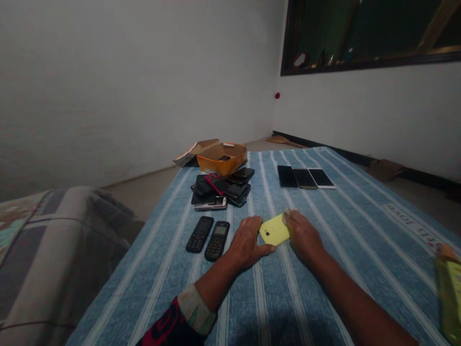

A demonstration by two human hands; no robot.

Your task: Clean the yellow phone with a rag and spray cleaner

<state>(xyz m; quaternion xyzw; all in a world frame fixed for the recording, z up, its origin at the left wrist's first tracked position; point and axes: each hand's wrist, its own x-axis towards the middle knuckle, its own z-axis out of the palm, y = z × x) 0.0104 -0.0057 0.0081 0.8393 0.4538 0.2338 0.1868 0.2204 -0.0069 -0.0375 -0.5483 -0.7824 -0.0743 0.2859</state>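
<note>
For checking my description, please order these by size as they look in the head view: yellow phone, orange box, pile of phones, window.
1. Window
2. Orange box and pile of phones: too alike to rank
3. Yellow phone

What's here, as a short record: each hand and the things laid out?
Left hand: holding the yellow phone at its left end
Right hand: holding its right end
Keypad phones: two, side by side, left of the left hand
Phone pile: heaped on the near side of the open orange box
Phone row: three, side by side, beyond the right hand
Surface: striped blue cloth
</note>
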